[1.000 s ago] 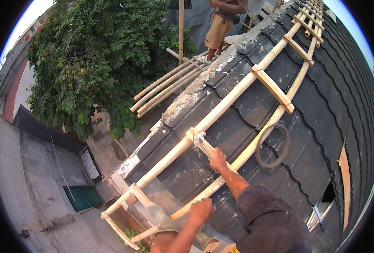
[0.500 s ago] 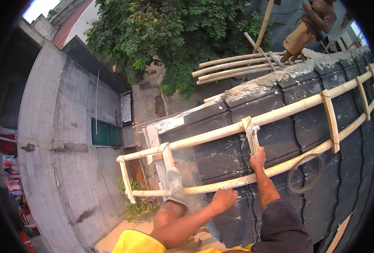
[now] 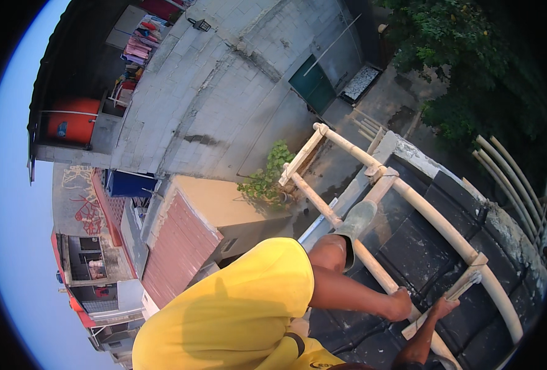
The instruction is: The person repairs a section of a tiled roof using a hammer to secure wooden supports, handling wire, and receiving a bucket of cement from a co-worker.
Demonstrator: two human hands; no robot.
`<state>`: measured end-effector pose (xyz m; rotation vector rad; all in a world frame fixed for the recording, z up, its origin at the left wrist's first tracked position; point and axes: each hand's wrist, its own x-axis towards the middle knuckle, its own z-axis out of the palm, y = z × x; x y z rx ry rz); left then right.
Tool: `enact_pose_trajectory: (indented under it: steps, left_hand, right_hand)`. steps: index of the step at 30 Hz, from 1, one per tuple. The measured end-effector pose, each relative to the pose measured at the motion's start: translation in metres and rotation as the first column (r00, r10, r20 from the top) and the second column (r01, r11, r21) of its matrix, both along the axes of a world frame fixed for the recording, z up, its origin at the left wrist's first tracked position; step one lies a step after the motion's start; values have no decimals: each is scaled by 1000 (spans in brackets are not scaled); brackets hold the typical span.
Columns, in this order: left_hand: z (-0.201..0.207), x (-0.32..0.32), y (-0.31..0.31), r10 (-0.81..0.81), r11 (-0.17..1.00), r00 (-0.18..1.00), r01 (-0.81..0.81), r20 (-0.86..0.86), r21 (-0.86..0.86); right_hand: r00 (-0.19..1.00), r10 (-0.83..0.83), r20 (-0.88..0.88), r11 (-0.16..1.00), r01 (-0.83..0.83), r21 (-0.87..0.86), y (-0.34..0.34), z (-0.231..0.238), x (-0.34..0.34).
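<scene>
A pale bamboo ladder (image 3: 436, 219) lies over dark roof tiles (image 3: 403, 246). My left hand (image 3: 400, 304) is closed around its near rail, close to a rung. Just right of it, my right hand (image 3: 444, 307) is closed at that rung, around a thin pale tool (image 3: 469, 284) smeared with white. The tool lies along the rung; its kind I cannot make out, and its grip is hidden by my fingers. My leg in a grey-green boot (image 3: 358, 221) reaches across the near rail, the boot by another rung.
The ladder's end juts past the roof edge (image 3: 326, 216), over a lower passage. A rough mortar ridge (image 3: 514, 237) borders the tiles on the right, with bamboo poles (image 3: 512, 185) beyond. Nearby are a grey block wall (image 3: 224, 98), a leafy plant (image 3: 276, 169) and a lower red roof (image 3: 178, 246).
My view has swung left and tilted, bringing in houses and sky. The other person is no longer clearly seen. Both hands stay at the ladder, the left now closer to the right.
</scene>
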<state>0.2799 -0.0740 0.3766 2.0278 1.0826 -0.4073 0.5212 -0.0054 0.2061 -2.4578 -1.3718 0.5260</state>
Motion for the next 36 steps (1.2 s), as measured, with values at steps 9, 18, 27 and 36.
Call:
enact_pose_trajectory:
  steps: [9,18,27,36]
  left_hand:
    - [4,-15,16,-21,998,1000,21,12,-56]
    - [-42,-7,2,13,997,1000,-13,-2,81]
    - [-86,-7,-18,194,972,956,-217,218,87]
    - [-70,-13,-12,108,980,969,-141,222,138]
  right_hand:
    - [999,24,36,998,-21,-62,4,-11,13]
    - [997,45,69,999,-45,-10,5,-28,6]
    - [994,57,98,998,-57,6,6,-7,-5]
    - [989,79,122,996,-83,31,9,0,6]
